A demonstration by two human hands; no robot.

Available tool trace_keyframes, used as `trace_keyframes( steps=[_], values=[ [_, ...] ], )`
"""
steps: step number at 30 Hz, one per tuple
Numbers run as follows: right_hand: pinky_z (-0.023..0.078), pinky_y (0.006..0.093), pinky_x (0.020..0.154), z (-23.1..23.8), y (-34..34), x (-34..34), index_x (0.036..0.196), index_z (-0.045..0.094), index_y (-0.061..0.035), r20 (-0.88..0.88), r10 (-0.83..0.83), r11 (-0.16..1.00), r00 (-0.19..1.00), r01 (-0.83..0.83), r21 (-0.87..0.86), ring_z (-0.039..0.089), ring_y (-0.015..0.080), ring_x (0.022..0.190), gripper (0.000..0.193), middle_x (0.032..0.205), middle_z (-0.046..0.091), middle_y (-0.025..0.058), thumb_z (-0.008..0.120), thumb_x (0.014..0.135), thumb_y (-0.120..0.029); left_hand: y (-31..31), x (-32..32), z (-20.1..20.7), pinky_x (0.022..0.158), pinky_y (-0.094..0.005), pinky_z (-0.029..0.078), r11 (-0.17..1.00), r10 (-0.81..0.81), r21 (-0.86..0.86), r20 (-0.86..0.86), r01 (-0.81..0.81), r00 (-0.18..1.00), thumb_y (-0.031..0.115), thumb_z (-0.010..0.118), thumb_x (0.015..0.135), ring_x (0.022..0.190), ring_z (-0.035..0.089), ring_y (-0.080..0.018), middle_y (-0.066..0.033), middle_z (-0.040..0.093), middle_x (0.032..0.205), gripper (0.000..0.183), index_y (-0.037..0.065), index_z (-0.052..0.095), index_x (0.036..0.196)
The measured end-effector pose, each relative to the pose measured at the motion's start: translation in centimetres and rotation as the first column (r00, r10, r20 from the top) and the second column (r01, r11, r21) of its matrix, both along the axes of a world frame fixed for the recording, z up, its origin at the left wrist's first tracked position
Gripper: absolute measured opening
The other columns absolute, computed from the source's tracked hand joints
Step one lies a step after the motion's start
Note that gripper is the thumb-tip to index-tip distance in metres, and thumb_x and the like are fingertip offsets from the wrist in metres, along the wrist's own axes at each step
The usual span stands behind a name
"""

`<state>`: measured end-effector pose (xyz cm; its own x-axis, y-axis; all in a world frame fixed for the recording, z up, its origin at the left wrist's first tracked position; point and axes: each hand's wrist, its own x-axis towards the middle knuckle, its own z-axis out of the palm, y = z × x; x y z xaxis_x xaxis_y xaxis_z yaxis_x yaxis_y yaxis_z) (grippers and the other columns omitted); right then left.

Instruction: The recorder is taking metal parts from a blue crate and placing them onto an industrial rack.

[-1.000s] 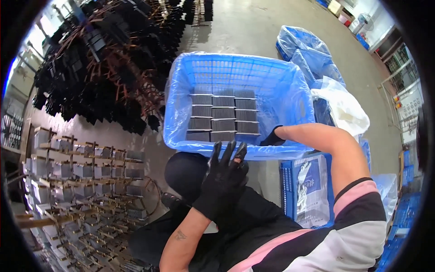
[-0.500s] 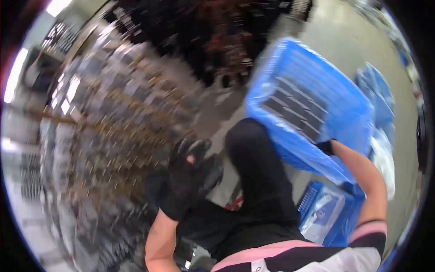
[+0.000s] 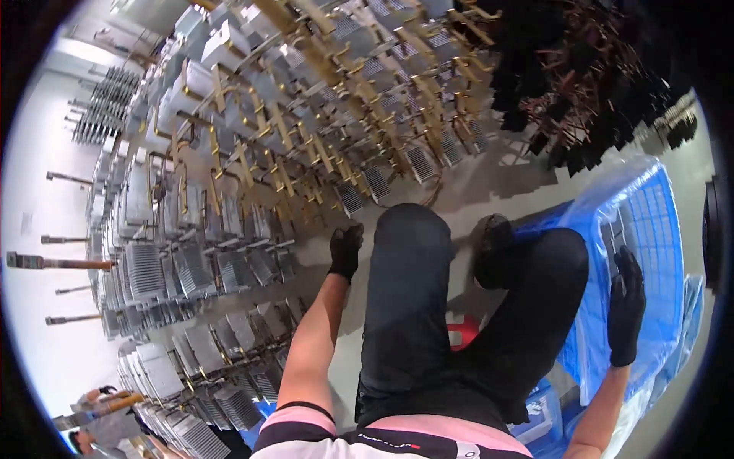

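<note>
- Clock reference: picture centre, with 12 o'clock at the upper edge.
- Left hand [image 3: 346,249]: black-gloved, just off the centre toward 7 o'clock, beside the wearer's left knee [image 3: 413,237]. Fingers point toward 12 o'clock; whether they grip anything cannot be told (dark glove, small in view).
- Nearest to the left hand: grey finned pieces [image 3: 376,183], hanging toward 12 o'clock from it at the lower end of a rack [image 3: 321,57] with brass-coloured hooks. The rack and its neighbours fill the sector from 8 to 12 o'clock.
- Right hand [image 3: 626,310]: black-gloved, between 3 and 4 o'clock, fingers extended toward 12 o'clock, no part visible in its grasp. It lies over the blue basket [image 3: 664,229]; contact cannot be confirmed.
- Basket: located at 3 o'clock, lined with clear film [image 3: 589,359]. Dark finned blocks [image 3: 610,233] sit inside (partly hidden by the film and the right hand).
- Black parts [image 3: 569,76]: hanging in a dense cluster at 2 o'clock.
- Red object [image 3: 463,331]: between the wearer's legs, between 4 and 5 o'clock.
- Another person [image 3: 115,428]: near the rim at 8 o'clock.
</note>
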<state>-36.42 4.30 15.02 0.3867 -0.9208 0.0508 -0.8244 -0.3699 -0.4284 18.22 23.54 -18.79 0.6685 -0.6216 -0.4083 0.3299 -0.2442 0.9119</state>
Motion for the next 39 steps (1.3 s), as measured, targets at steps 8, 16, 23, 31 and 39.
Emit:
trace_keyframes(
  steps=[8, 16, 23, 31, 39],
  values=[
    [0.039, 0.0353, 0.108, -3.6, -0.5, 1.7, 0.136, 0.050, 0.0031, 0.373, -0.273, 0.962, 0.887, 0.249, 0.114, 0.053, 0.0220, 0.126, 0.036, 0.136, 0.056, 0.0147, 0.039, 0.106, -0.013, -2.2, 6.6, -11.0, 0.073, -0.0409, 0.050, 0.907, -0.160, 0.421, 0.389, -0.020, 0.907, 0.045, 0.079, 0.078, 0.081, 0.063, -0.0302, -0.0111, 0.068, 0.092, 0.056, -0.002, 0.061, 0.103],
    [0.042, 0.0335, 0.108, -3.9, -0.8, 1.5, 0.138, 0.050, 0.0015, 0.368, -0.225, 0.974, 0.902, 0.221, 0.054, 0.055, 0.0216, 0.123, 0.038, 0.134, 0.057, 0.0133, 0.040, 0.106, -0.018, -4.7, 8.8, -8.8, 0.092, -0.0428, 0.049, 0.966, -0.223, 0.222, 0.458, 0.132, 0.861, 0.028, 0.065, 0.093, 0.102, 0.063, -0.0287, -0.0121, 0.065, 0.117, 0.046, 0.002, 0.054, 0.129],
    [0.042, 0.0334, 0.108, -3.4, -0.3, 1.5, 0.138, 0.050, 0.0012, 0.388, -0.321, 0.942, 0.864, 0.332, 0.041, 0.055, 0.0209, 0.123, 0.038, 0.134, 0.057, 0.0132, 0.042, 0.106, -0.017, -9.4, 2.8, -7.2, 0.065, -0.0407, 0.050, 0.699, -0.647, 0.703, 0.546, 0.129, 0.533, 0.031, 0.069, 0.090, 0.065, 0.064, -0.0268, -0.0065, 0.069, 0.076, 0.036, 0.000, 0.068, 0.109],
    [0.042, 0.0335, 0.108, -4.0, -0.5, 0.7, 0.138, 0.050, -0.0002, 0.345, -0.314, 0.944, 0.884, 0.329, 0.016, 0.056, 0.0213, 0.122, 0.037, 0.135, 0.057, 0.0123, 0.043, 0.106, -0.016, -7.5, 3.1, -6.7, 0.062, -0.0390, 0.044, 0.956, -0.076, 0.294, 0.234, 0.004, 0.969, 0.045, 0.077, 0.082, 0.058, 0.055, -0.0166, -0.0039, 0.060, 0.063, 0.046, 0.002, 0.064, 0.071],
    [0.038, 0.0374, 0.110, -3.8, -0.4, 3.0, 0.137, 0.052, -0.0002, 0.216, -0.190, 0.934, 0.958, 0.244, -0.260, 0.051, 0.0235, 0.127, 0.037, 0.135, 0.056, 0.0123, 0.050, 0.102, -0.011, 5.1, -0.7, -0.2, 0.071, -0.0371, 0.053, 0.832, -0.554, 0.530, 0.810, 0.165, 0.193, 0.017, 0.068, 0.092, 0.086, 0.062, -0.0185, -0.0065, 0.063, 0.089, 0.018, 0.012, 0.053, 0.101]
  ],
)
